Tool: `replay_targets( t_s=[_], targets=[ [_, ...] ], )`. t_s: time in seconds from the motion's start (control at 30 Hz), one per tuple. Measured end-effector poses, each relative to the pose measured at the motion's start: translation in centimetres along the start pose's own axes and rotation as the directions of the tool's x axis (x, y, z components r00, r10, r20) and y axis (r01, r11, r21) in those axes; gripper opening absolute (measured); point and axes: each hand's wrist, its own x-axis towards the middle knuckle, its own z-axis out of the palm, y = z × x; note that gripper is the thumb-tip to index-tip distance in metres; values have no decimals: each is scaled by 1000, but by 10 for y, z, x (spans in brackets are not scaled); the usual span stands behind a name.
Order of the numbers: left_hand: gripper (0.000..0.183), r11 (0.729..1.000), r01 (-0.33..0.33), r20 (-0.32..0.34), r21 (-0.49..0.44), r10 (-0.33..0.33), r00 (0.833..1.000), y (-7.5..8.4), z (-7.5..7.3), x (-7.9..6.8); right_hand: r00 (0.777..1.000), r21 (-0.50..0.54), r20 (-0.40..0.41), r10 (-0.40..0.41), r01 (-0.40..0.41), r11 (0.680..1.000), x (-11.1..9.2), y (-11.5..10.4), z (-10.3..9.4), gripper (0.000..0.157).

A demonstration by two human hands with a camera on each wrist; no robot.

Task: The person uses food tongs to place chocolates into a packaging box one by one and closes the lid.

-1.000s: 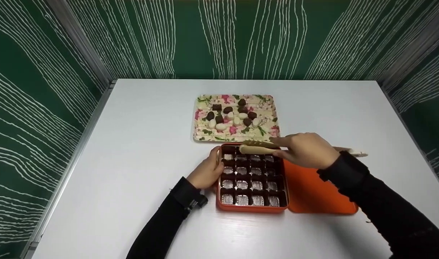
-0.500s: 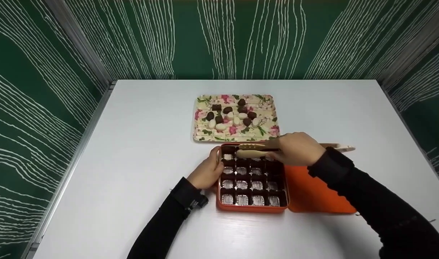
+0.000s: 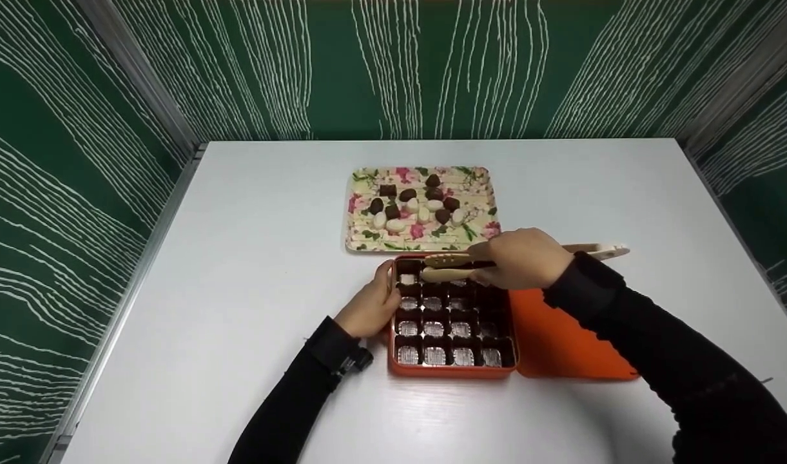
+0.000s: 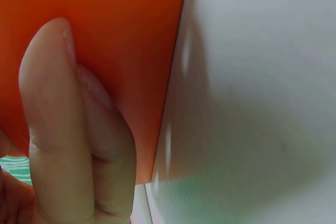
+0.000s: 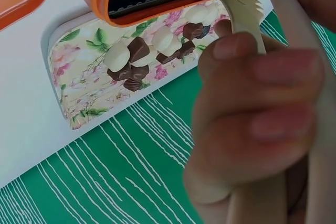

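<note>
- Your right hand (image 3: 525, 260) has moved left since a second ago, its fingers wrapped around the pale beige tongs (image 3: 446, 275), one arm slotted and toothed, the other smooth.
- The tongs' tips have shifted left with it and look farther apart now; they sit over the far row of compartments, though you cannot tell how deep they reach or whether anything is between them.
- Your left hand (image 3: 369, 307) stays where it was, gripping the left side of the square orange box (image 3: 454, 372), fingers against the outer wall.
- The box keeps its place on the white bench (image 3: 271, 258), its dark brown compartment insert (image 3: 447, 316) facing up.
- The flat orange panel (image 3: 554, 341) remains just right of the box, partly hidden by your sleeve.
- Beyond the box, the rectangular cream floral tray (image 3: 367, 240) and its small dark brown and white candies (image 3: 423, 214) look unchanged.
</note>
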Motion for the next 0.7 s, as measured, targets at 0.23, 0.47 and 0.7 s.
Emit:
replay_targets(
  t_s=[0.23,0.47,0.7],
  targets=[
    [64,1000,11,1,5,-11,1000,-1,0,0,1000,-7,7,14,-14,1000,1,-1,-3,20],
    [63,1000,-11,1,1,11,1000,-2,-1,0,999,-2,41,32,-32,999,2,0,-8,18],
    [62,1000,-18,-7,-11,18,1000,-1,0,0,998,115,28,53,-56,992,5,16,-13,42]
  ],
)
